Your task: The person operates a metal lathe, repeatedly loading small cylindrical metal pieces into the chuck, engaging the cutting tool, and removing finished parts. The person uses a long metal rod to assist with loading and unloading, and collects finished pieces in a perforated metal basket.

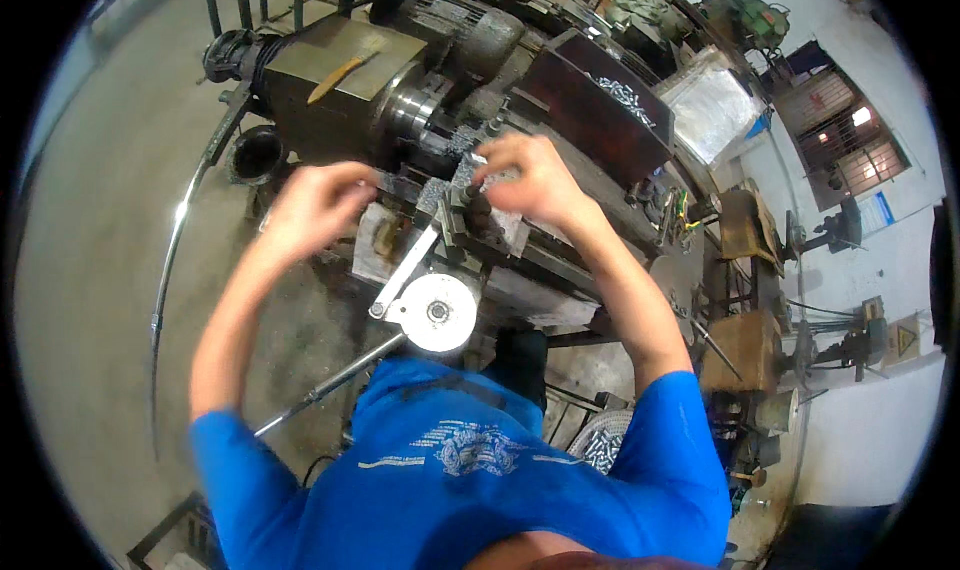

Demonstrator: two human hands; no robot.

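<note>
My left hand point(312, 212) is half-curled at the left of the machine, thumb and fingers a little apart, fingertips near its front edge. It is blurred; I cannot tell whether it holds anything. My right hand point(530, 180) is bent over the right side of the tool block point(450, 228), fingers curled inward, thumb near a dark knob point(471, 192). Contact and grip there cannot be confirmed either.

The tool block lies between my hands, with grey chips point(434, 194) heaped beside it. Just beyond is the bright spindle point(408, 115); whether it turns cannot be judged.

Nearer me, a pale lever point(408, 270) runs down to a white disc point(438, 312), close to my shirt point(480, 440). A brush point(340, 78) lies loose on the housing point(370, 45), far left. A dark box point(590, 110) at far right carries small metal parts point(622, 100); a basket point(603, 445) near right holds more.

Risks, in my judgement: bare fingers could be caught should the spindle be running; sharp chips could cut them or foul the block's seating; my body could knock the lever; vibration could shake the brush off.
</note>
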